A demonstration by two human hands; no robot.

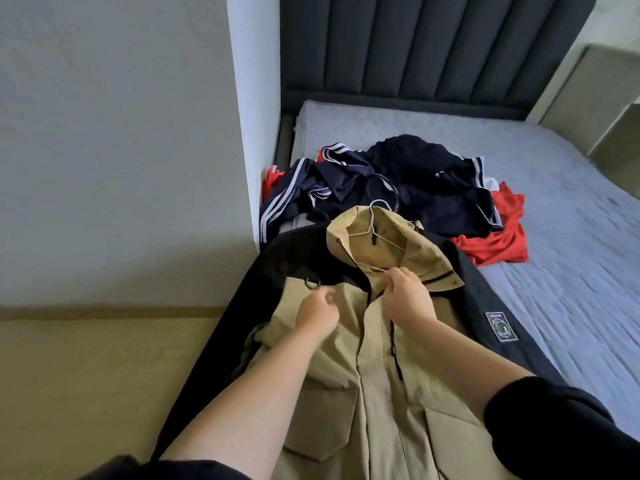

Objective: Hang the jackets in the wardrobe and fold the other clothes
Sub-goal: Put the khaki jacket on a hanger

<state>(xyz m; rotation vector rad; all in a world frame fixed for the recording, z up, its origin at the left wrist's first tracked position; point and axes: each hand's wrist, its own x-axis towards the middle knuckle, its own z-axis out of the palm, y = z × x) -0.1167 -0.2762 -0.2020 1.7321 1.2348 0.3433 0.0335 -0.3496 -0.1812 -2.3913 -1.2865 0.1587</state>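
The hanger [371, 221] has its arms out of sight inside the tan jacket [374, 393], whose hem the bottom edge cuts off. It covers most of a black jacket [485, 292]; the patch [500, 327] lettering is unreadable. Navy clothes [408, 181] hide part of a red garment [498, 244].

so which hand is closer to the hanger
Right. The right hand pinches the jacket collar just below the hanger, by its lower wire. The left hand is further left, on the jacket's shoulder, farther from it.

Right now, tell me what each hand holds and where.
The right hand pinches the beige jacket at its neck opening; the left hand curls by its shoulder, hold unclear.
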